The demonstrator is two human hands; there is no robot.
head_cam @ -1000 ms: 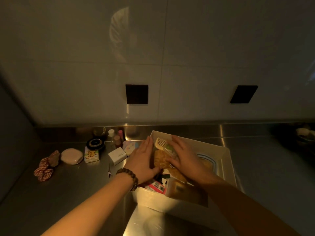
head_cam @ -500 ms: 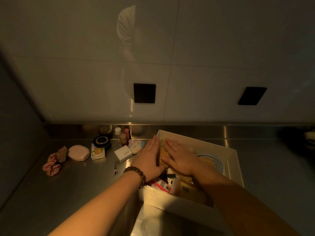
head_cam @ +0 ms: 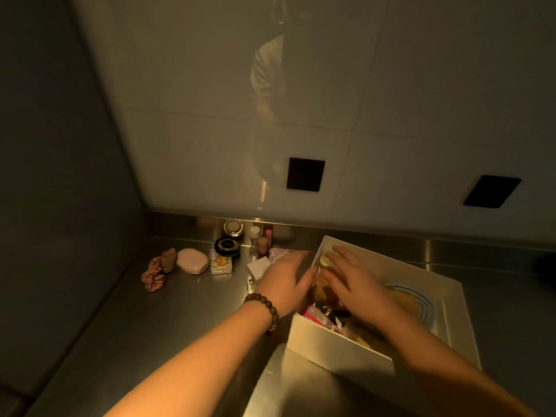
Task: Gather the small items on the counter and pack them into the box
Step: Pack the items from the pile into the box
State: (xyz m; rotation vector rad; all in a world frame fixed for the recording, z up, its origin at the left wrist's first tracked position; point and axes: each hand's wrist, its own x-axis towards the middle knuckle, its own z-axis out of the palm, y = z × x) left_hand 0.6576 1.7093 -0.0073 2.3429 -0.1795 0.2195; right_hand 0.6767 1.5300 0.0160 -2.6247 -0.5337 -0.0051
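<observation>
A white box [head_cam: 340,347] stands on the steel counter [head_cam: 168,320], holding several packed items, among them a red-and-white packet [head_cam: 316,316]. My right hand [head_cam: 352,278] lies flat with fingers spread on the yellowish things inside the box. My left hand [head_cam: 284,279], a bead bracelet on its wrist, reaches over the box's left wall, fingers straight, above a small white carton [head_cam: 258,266]. On the counter to the left lie a patterned scrunchie [head_cam: 155,273], a pink oval case [head_cam: 192,260], a small yellow cartoon box [head_cam: 221,264], a black round compact [head_cam: 227,246] and small bottles [head_cam: 262,243].
A tiled wall with two black sockets [head_cam: 305,174] rises behind the counter, and a dark side wall closes the left. The box sits on a white lid or tray [head_cam: 460,320]. Bare steel counter stretches in front left.
My left hand has slid left, off the box contents toward the small white carton. My right hand has moved forward onto the items. The camera view has shifted left.
</observation>
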